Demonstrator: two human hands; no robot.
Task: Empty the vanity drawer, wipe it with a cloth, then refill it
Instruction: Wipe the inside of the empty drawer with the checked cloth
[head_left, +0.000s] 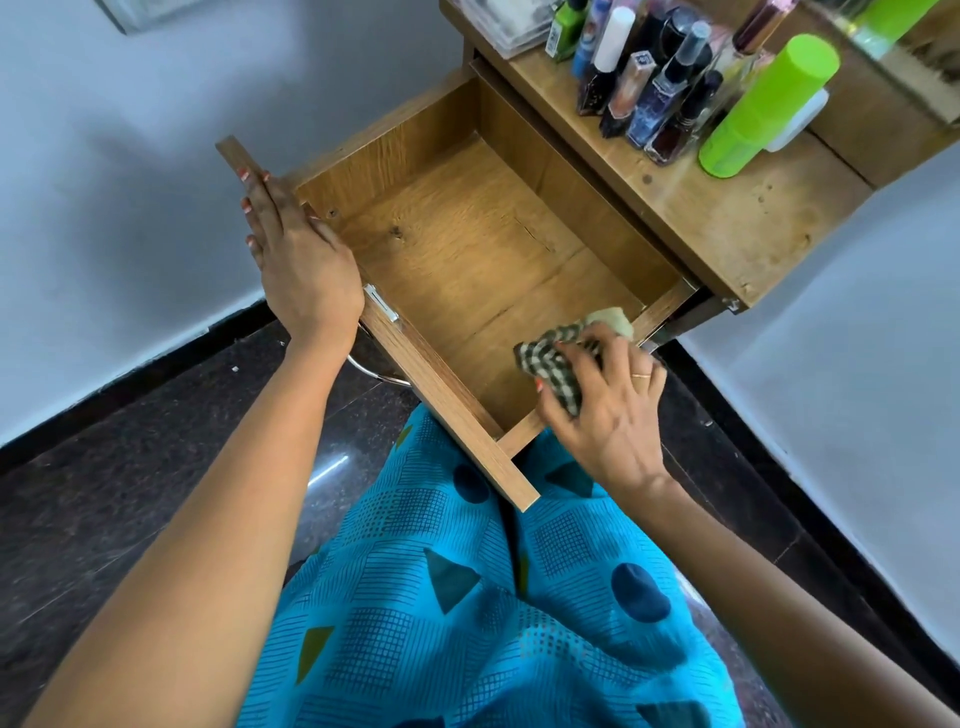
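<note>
checked cloth, green and white, is bunched under your right hand, fingers curled over it and pressing it into the near right corner of the drawer. it looks soft and light, so it will fold and slide rather than hold a shape; keep it wadded in the palm and it should reach the corners. your left hand lies flat along the drawer front, fingers spread over the edge, bracing, not gripping anything. the drawer is pulled well out over your lap and its wooden floor is bare, so emptying looks done and wiping is the step in hand. for the refill, the bottles stand crowded on the top; they look like glass, smooth and breakable, so take each by the body, one at a time. the green can lies tilted beside them.
</note>
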